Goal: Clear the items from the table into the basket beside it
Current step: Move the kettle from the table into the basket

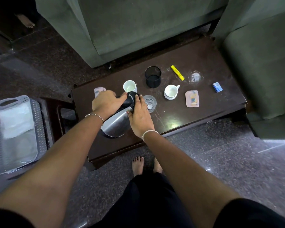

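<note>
A steel kettle (114,125) with a black top stands at the near left of the dark wooden table (179,116). My left hand (106,102) grips its black handle. My right hand (141,115) holds the black lid and the kettle's side. Behind them stand a white cup (130,86), a black mesh pen holder (153,76), a second white cup (171,92) and a clear glass (150,102). A yellow marker (177,72), a glass coaster (195,77), a pink packet (192,98) and a small blue box (217,87) lie to the right. The grey basket (15,134) sits left of the table.
Another pink packet (98,91) lies partly hidden behind my left hand. The basket holds white folded cloth and rests on a low stool. Green sofas close off the table's far side and right end. My bare feet (146,165) stand on the stone floor at the near edge.
</note>
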Motion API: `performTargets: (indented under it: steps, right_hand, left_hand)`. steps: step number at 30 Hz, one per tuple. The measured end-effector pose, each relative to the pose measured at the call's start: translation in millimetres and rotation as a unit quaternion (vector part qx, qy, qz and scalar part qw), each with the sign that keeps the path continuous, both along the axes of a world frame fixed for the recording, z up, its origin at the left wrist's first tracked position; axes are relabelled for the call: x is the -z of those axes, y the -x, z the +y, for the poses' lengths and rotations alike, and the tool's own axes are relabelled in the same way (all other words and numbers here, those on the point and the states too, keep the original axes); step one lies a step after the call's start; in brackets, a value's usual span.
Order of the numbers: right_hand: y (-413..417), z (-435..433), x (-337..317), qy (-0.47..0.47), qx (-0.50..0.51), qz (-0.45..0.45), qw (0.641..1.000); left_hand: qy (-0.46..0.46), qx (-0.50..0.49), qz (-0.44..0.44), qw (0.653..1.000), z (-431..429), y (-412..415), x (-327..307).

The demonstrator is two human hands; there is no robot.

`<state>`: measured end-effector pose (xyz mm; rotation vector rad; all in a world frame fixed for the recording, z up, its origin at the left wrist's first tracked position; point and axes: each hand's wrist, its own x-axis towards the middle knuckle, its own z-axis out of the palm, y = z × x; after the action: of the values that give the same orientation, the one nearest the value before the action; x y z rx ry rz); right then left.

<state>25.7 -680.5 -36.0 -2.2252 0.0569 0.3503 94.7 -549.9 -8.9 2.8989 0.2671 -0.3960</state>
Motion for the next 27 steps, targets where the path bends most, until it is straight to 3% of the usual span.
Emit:
performTargets:
  steps: [27]
  right_hand:
    - [-1.6, 1.3, 3.3, 0.004, -0.001, -0.005, 1.0]
  left_hand:
    - [-0.014, 0.006, 0.011, 1.0, -1.4, -0.1, -6.1]
